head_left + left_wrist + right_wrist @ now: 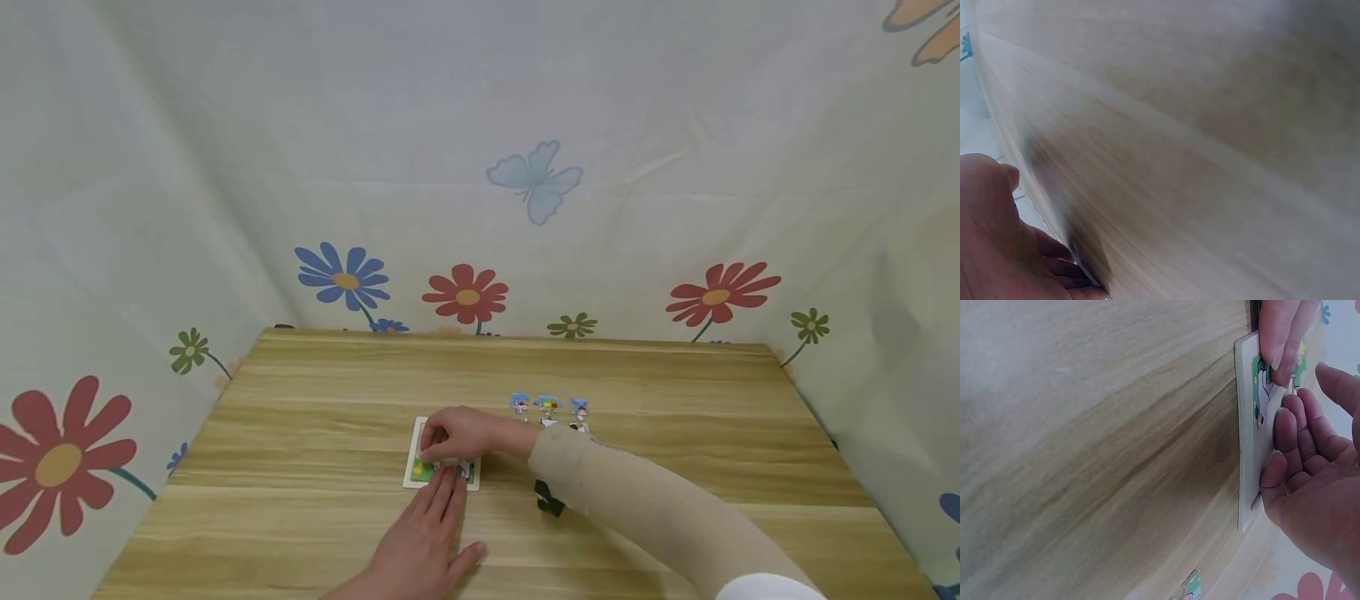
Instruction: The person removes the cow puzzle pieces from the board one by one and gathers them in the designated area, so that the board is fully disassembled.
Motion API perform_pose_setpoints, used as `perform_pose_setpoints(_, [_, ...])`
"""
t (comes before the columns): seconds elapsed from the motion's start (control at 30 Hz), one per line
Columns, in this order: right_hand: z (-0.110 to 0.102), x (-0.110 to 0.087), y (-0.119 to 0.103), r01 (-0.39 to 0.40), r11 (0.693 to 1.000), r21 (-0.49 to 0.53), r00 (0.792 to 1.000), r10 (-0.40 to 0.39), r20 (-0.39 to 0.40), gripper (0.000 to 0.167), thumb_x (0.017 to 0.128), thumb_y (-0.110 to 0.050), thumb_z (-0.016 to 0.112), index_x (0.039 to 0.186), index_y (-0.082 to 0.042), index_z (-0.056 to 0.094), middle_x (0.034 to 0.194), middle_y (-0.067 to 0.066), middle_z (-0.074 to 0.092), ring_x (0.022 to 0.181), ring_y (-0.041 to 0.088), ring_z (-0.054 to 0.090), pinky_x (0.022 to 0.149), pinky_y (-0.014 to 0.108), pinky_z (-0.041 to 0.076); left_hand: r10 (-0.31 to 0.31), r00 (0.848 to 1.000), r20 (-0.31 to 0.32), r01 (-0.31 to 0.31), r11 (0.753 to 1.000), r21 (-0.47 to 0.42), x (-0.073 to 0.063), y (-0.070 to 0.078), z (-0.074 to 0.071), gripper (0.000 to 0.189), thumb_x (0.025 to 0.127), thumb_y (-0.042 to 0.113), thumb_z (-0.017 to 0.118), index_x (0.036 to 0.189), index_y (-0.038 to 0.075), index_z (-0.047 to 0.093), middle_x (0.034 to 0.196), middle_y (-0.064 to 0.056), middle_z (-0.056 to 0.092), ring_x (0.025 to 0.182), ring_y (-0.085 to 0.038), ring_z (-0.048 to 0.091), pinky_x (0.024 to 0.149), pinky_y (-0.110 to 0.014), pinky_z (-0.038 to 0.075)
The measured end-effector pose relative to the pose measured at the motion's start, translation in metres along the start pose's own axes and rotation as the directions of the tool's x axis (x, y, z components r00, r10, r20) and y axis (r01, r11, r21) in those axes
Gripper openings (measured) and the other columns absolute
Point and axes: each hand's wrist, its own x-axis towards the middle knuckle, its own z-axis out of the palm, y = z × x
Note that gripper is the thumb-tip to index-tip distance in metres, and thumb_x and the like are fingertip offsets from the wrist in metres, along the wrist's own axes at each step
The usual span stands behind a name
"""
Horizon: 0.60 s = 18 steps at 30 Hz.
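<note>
A white-bordered jigsaw board [410, 477] with a green picture lies flat on the table, partly covered by both hands. My left hand [427, 533] reaches in from the near side, its straight fingers resting on the board's near part and its thumb spread aside. Over the board my right hand [457, 433] bends down, thumb and index tips low at its left part. In the right wrist view, the right fingers [1291, 450] curl at the board's surface beside the left fingertips [1279, 337]. I cannot tell whether the right fingertips pinch a piece.
Several loose jigsaw pieces [549, 402] lie to the right of the board, some partly behind the right sleeve [622, 492]. A small black object [549, 498] shows beside the sleeve. The wooden table [300, 417] meets a flower-printed cloth [375, 150] at the back and sides.
</note>
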Motion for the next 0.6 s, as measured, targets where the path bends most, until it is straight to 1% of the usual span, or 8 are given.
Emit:
perform_pose_setpoints(0.27, [0.0031, 0.0, 0.0015, 0.024, 0.999, 0.037, 0.999, -0.023, -0.026, 0.006, 0.101, -0.016, 0.076, 0.103, -0.011, 0.074, 0.089, -0.009, 0.069, 0.081, 0.001, 0.061, 0.078, 0.018, 0.053, -0.005, 1.0, 0.011, 0.005, 1.0, 0.008, 0.0004, 0.0014, -0.0005, 0.086, 0.11, 0.061, 0.043, 0.157, -0.012, 0.042, 0.165, -0.03, 0.038, 0.156, -0.04, 0.036, 0.124, -0.052, 0.037])
perform_pose_setpoints(0.5, [0.0071, -0.0011, 0.0014, 0.061, 0.998, 0.036, 0.997, -0.059, -0.055, 0.005, 0.102, -0.012, 0.075, 0.102, -0.008, 0.075, 0.086, -0.01, 0.068, 0.077, -0.001, 0.061, 0.075, 0.016, 0.053, -0.001, 1.0, -0.006, 0.002, 1.0, 0.015, -0.0001, 0.0014, 0.0021, 0.086, 0.11, 0.06, 0.044, 0.157, -0.013, 0.042, 0.165, -0.032, 0.037, 0.156, -0.042, 0.035, 0.123, -0.052, 0.038])
perform_pose_setpoints(0.6, [0.007, -0.0009, 0.0011, 0.078, 0.995, 0.061, 0.994, -0.073, -0.08, 0.003, 0.101, -0.011, 0.075, 0.1, -0.009, 0.074, 0.084, -0.009, 0.068, 0.076, 0.0, 0.061, 0.072, 0.017, 0.053, 0.003, 1.0, -0.019, -0.003, 1.0, 0.028, 0.0001, 0.0003, 0.0045, 0.086, 0.11, 0.06, 0.044, 0.156, -0.012, 0.042, 0.165, -0.031, 0.038, 0.155, -0.042, 0.037, 0.123, -0.051, 0.039])
